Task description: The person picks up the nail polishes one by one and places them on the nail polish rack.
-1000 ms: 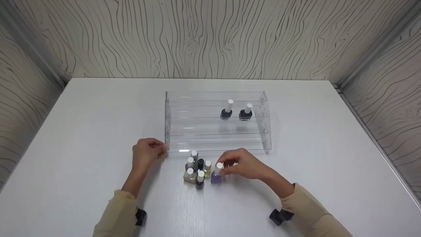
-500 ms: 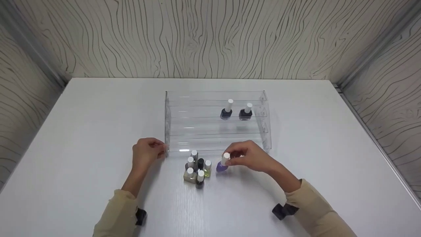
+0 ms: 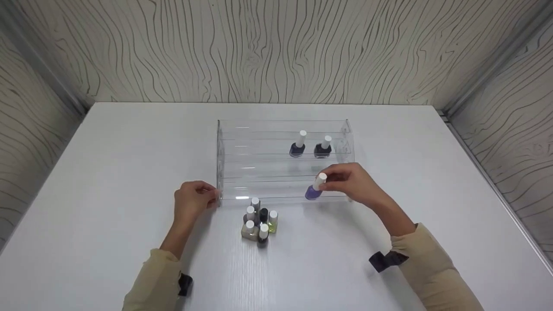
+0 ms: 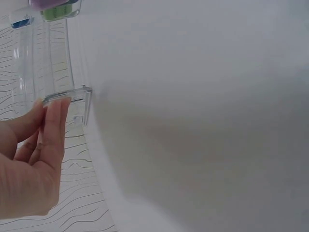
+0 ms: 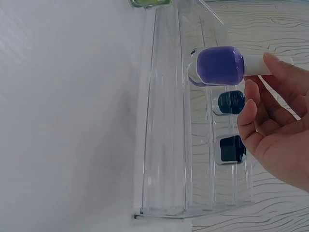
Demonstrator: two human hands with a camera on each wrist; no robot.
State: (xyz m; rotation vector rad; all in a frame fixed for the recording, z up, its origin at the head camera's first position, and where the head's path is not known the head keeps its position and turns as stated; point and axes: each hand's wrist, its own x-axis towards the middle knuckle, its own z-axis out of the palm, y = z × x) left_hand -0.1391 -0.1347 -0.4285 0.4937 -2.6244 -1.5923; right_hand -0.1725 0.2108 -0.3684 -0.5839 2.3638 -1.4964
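Observation:
My right hand (image 3: 352,181) pinches a bottle of purple nail polish (image 3: 313,192) by its white cap. In the head view the bottle overlaps the lower front tiers of a clear stepped display rack (image 3: 268,188), tilted, with its base toward the left front. The right wrist view shows the purple bottle (image 5: 219,66) large in front of the tiers. My left hand (image 3: 194,201) holds the rack's front left corner, thumb and fingertips at the edge of the side panel (image 4: 87,104). Two dark nail polish bottles, one (image 3: 297,149) left of the other (image 3: 322,150), stand on an upper tier.
Several more nail polish bottles stand bunched before the rack, among them a yellow-green one (image 3: 272,226), a beige one (image 3: 249,233) and one with a black cap (image 3: 264,214). The white table (image 3: 129,142) meets a wood-grain patterned wall (image 3: 259,52) behind the rack.
My right hand has lifted the purple bottle away from the bunch and carried it right and back, to the rack's front tiers. The left hand keeps its place at the corner.

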